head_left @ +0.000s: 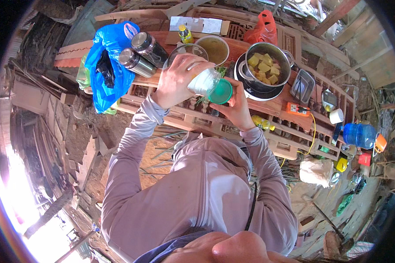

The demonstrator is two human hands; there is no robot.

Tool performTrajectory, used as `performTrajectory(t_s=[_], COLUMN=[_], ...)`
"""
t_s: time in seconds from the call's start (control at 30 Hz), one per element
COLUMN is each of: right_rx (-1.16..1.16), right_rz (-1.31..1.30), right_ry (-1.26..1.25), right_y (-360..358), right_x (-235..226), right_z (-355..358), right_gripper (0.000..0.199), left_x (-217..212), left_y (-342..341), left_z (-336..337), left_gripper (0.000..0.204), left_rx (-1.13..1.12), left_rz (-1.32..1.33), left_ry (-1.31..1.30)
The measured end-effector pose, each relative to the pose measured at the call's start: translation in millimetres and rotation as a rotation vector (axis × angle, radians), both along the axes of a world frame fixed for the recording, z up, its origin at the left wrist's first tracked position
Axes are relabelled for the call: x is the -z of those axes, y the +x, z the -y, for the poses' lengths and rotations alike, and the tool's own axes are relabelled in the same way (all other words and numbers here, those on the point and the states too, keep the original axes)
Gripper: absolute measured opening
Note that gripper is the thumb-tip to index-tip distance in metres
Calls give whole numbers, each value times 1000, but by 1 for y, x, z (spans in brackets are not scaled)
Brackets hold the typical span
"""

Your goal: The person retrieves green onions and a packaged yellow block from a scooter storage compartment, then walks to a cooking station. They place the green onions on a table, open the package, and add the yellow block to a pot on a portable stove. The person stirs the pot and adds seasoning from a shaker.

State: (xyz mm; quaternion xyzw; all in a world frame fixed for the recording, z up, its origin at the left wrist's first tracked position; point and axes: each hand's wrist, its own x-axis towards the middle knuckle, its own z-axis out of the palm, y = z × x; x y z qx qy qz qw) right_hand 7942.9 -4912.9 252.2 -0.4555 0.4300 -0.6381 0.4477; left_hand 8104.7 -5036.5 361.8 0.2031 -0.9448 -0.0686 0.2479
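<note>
Two hands' fingers [186, 65] around one jar [204, 82], green lid [220, 91]; two steel flasks [138, 62] nearby.

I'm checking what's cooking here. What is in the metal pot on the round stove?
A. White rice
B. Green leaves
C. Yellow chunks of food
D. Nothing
C: the metal pot on the round stove holds yellow chunks of food.
</note>
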Motion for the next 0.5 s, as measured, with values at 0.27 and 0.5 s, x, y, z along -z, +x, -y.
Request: performTrajectory(t_s=[0.27,0.5], right_rx=[-39,-37], right_rz=[38,38], right_ry=[68,55], right_y=[2,2], right_x=[-4,-1], right_z=[1,6], right_gripper=[79,79], left_x=[0,-3], left_y=[-3,-2], left_z=[4,8], left_gripper=[68,68], left_rx=[-7,-8], left_rz=[2,-9], left_ry=[-23,-23])
